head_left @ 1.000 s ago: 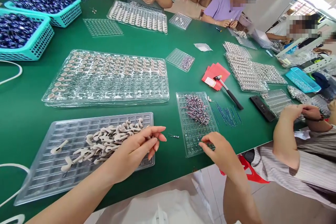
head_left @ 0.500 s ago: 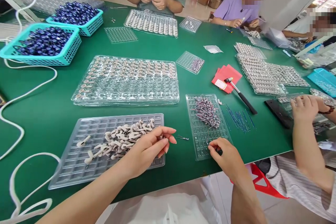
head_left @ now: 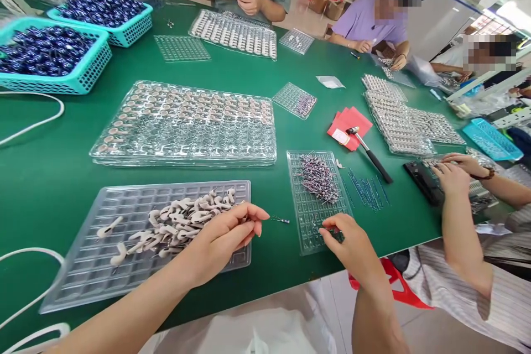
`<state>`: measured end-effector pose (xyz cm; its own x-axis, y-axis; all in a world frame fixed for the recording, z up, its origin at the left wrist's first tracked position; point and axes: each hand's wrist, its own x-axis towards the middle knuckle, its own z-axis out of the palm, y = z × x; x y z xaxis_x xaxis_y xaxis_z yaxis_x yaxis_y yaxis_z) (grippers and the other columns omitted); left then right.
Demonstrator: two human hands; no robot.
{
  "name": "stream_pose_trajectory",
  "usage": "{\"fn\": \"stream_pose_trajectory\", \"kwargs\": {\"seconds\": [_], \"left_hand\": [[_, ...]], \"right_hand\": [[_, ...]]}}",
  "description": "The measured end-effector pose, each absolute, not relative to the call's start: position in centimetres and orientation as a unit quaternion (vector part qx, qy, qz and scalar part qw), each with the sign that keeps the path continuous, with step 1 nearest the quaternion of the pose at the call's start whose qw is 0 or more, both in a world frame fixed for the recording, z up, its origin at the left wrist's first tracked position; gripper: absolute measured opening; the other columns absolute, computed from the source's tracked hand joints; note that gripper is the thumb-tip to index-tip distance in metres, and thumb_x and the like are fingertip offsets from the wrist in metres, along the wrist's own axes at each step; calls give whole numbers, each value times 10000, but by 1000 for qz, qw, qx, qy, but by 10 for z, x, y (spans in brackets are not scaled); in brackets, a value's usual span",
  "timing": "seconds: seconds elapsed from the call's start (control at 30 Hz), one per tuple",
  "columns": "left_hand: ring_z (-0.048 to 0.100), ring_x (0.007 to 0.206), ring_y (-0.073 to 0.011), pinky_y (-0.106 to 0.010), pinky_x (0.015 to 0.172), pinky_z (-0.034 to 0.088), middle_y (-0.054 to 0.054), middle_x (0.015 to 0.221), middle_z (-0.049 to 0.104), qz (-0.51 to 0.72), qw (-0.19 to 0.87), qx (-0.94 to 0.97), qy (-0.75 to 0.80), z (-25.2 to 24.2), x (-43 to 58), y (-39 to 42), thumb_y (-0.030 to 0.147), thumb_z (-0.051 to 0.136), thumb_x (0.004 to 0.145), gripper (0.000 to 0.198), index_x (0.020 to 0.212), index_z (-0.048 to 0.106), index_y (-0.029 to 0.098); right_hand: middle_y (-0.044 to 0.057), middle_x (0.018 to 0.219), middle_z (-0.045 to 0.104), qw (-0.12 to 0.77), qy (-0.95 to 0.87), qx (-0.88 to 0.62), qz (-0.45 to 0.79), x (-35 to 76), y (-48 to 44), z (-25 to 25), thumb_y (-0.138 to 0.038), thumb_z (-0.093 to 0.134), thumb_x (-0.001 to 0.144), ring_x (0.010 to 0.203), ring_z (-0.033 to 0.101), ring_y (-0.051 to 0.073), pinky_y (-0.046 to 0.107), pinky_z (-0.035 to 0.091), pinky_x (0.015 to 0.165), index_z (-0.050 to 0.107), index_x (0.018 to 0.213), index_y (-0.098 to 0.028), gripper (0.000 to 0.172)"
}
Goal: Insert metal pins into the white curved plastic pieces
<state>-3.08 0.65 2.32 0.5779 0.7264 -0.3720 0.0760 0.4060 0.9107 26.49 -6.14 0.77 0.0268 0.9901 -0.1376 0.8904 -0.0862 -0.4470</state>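
My left hand (head_left: 226,235) lies over the right end of a clear compartment tray (head_left: 83,265) that carries a heap of small pale hooked parts (head_left: 182,218); its fingers are curled together among the parts, and what they grip is hidden. My right hand (head_left: 352,243) rests on the near end of a smaller clear tray (head_left: 309,227), fingers pinched on something too small to name. A pile of thin purple-and-silver pins (head_left: 317,177) sits at that tray's far end. A single small pin (head_left: 281,220) lies on the green mat between the two trays.
A large stacked tray of round parts (head_left: 186,124) lies beyond my hands. Teal baskets of blue pieces (head_left: 45,58) stand far left, with white cables (head_left: 29,127). A small hammer (head_left: 369,152) rests on red paper (head_left: 352,119). Co-workers' hands (head_left: 452,177) work at right and across the table.
The view has shifted slightly. My hands stay on the same trays; the right hand's fingers keep pinching at the small tray. The neighbour's hands at right moved nearer the black bar.
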Motion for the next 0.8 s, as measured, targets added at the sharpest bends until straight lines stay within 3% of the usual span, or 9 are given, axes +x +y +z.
{"fn": "stream_pose_trajectory", "kwargs": {"seconds": [0.2,0.37,0.5,0.6,0.8], "left_hand": [[412,633,-117,-263,577,325,-32,862,572,223,742,491,399,20,-28,7,245,427,938,199,1041,582,175],[394,618,-126,-263,581,330,-10,787,530,234,725,507,403,23,-30,6,244,433,904,212,1006,609,185],[435,690,-140,-255,623,356,-3,818,497,224,690,553,410,32,-31,4,341,457,927,243,1032,627,203],[420,637,-129,-246,580,341,19,747,456,198,678,574,414,38,-29,4,417,512,912,288,1032,616,177],[374,604,-111,-244,560,308,36,671,420,189,612,646,415,39,-32,7,463,614,877,319,858,658,147]], "right_hand": [[30,842,642,97,-671,-707,200,258,-60,0,-243,529,921,853,584,204,333,455,737,592,799,-224,139],[20,823,645,150,-683,-695,167,252,-63,9,-221,526,913,798,603,180,311,467,709,572,813,-220,110],[18,846,655,206,-751,-602,175,227,-58,23,-149,495,925,786,612,163,305,482,718,562,882,-229,113],[33,861,658,245,-834,-472,145,198,-50,30,-80,496,916,771,593,163,309,480,692,554,949,-223,158],[56,855,666,299,-859,-407,85,167,-38,32,-37,552,886,749,596,175,324,488,659,536,1027,-194,212]]}}
